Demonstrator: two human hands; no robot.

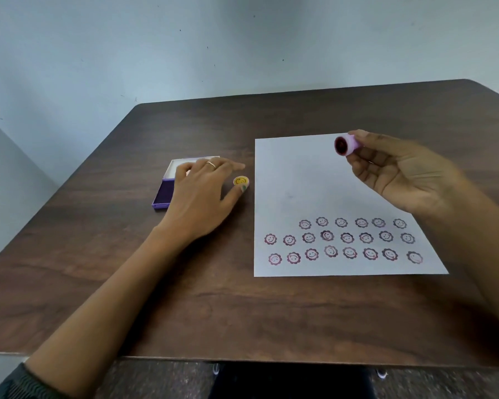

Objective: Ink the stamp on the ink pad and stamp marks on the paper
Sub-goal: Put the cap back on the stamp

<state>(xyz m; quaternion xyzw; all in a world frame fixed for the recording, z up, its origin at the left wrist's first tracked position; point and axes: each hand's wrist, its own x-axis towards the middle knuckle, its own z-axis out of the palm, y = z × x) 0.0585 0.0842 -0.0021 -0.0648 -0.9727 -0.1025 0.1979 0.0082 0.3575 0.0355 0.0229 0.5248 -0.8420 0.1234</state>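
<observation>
My right hand [398, 171] holds a small pink stamp [346, 144] above the upper part of the white paper [314, 180], its inked face turned sideways to the left. Three rows of purple smiley-flower marks [343, 240] fill the paper's lower part. Left of the paper an open purple ink pad [163, 194] lies on the table, partly covered by my left hand [202, 191]. That hand rests flat with fingers spread, thumb tip touching a small yellow smiley cap [240, 181].
The dark wooden table [185, 298] stands against a pale blue wall. The ink pad's white lid [182, 165] lies hinged open behind it. The table's near edge runs along the bottom, with the floor below.
</observation>
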